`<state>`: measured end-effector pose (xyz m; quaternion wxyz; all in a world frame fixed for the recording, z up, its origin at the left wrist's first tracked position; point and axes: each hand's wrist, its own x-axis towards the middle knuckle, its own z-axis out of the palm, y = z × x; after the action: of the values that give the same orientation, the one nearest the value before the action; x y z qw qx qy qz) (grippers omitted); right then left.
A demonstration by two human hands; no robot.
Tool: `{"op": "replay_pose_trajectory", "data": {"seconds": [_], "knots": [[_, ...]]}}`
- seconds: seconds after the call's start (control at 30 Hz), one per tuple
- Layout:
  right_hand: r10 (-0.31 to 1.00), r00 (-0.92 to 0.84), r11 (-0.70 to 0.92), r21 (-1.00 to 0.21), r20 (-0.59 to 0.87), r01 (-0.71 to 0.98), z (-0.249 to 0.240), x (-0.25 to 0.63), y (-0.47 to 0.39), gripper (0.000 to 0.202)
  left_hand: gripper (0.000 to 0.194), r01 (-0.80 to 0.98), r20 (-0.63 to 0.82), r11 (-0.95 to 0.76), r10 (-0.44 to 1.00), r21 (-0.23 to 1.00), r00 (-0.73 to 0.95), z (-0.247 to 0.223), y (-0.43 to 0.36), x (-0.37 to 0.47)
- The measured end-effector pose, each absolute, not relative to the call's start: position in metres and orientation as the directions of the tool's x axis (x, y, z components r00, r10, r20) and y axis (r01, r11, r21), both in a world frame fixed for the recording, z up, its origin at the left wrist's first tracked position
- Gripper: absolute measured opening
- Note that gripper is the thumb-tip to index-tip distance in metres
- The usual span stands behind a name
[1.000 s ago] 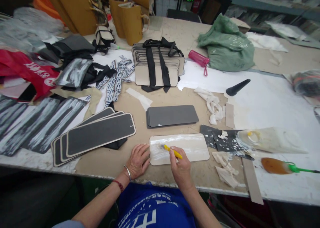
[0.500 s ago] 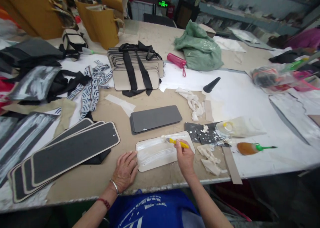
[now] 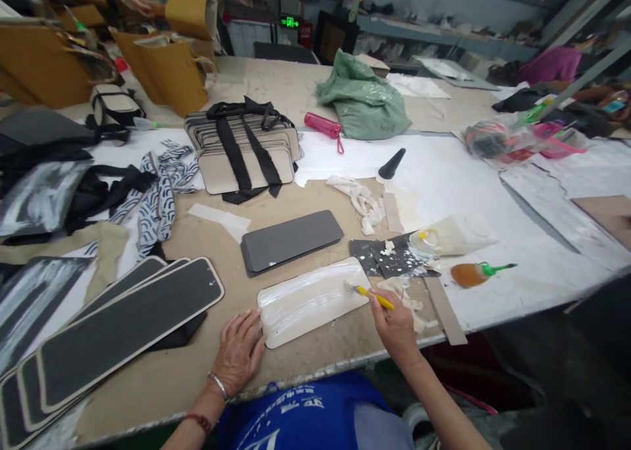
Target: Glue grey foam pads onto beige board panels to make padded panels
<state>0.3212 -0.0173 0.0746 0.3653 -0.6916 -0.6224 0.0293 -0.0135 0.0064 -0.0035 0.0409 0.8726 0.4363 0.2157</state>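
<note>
A cream rounded rectangular panel (image 3: 310, 305) lies before me, streaked with wet white glue. My right hand (image 3: 394, 318) grips a yellow-handled brush (image 3: 377, 297), its bristles on the panel's right part. My left hand (image 3: 240, 345) lies flat with fingers stretched out, fingertips at the panel's left edge. Just behind the panel is a small stack of dark grey panels (image 3: 293, 240). On the left, several long dark panels with cream borders (image 3: 133, 332) overlap in a fan.
To the right are glue-spattered dark scraps (image 3: 389, 256), a translucent glue container (image 3: 453, 236) and an amber bottle with green nozzle (image 3: 476, 274). Behind sit a strap-tied panel stack (image 3: 246, 157), a pink pouch (image 3: 323, 125) and a green bag (image 3: 365, 102). Another person's hand (image 3: 138, 0) shows at far left.
My right hand has drawn the brush rightward across the panel, and white glue covers more of its surface. My left hand stays at the panel's left edge. The view has shifted right.
</note>
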Motion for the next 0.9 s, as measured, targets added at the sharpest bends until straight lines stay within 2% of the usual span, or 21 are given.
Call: {"op": "replay_pose_trajectory", "data": {"seconds": [0.17, 0.23, 0.33, 0.5, 0.57, 0.63, 0.77, 0.9], "knots": [[0.861, 0.232, 0.043, -0.52, 0.453, 0.853, 0.071, 0.317, -0.021, 0.018, 0.023, 0.751, 0.318, -0.604, 0.791, 0.268, 0.522, -0.002, 0.006, -0.012], [0.893, 0.181, 0.08, -0.542, 0.412, 0.837, 0.07, 0.309, -0.025, 0.018, 0.022, 0.755, 0.307, -0.594, 0.799, 0.277, 0.516, -0.001, 0.006, -0.011], [0.933, 0.18, 0.074, -0.657, 0.31, 0.751, 0.075, 0.291, -0.038, 0.018, 0.023, 0.757, 0.296, -0.584, 0.809, 0.294, 0.509, -0.001, 0.005, -0.011], [0.93, 0.349, -0.085, -0.857, 0.115, 0.508, 0.08, 0.256, -0.055, 0.021, 0.022, 0.762, 0.282, -0.574, 0.817, 0.299, 0.504, 0.0, 0.005, -0.011], [0.942, 0.336, -0.125, -0.922, 0.006, 0.366, 0.073, 0.238, -0.054, 0.024, 0.023, 0.764, 0.279, -0.571, 0.819, 0.3, 0.502, 0.0, 0.005, -0.011], [0.96, 0.276, -0.132, -0.947, -0.049, 0.292, 0.064, 0.221, -0.052, 0.024, 0.023, 0.764, 0.276, -0.573, 0.818, 0.298, 0.505, 0.0, 0.004, -0.011], [0.974, 0.226, -0.071, -0.917, 0.021, 0.393, 0.054, 0.218, -0.047, 0.023, 0.024, 0.765, 0.271, -0.57, 0.82, 0.3, 0.504, 0.001, 0.004, -0.012], [0.912, 0.393, -0.14, -0.813, 0.116, 0.565, 0.054, 0.264, -0.049, 0.029, 0.023, 0.754, 0.286, -0.581, 0.812, 0.305, 0.51, 0.001, 0.004, -0.012]]}}
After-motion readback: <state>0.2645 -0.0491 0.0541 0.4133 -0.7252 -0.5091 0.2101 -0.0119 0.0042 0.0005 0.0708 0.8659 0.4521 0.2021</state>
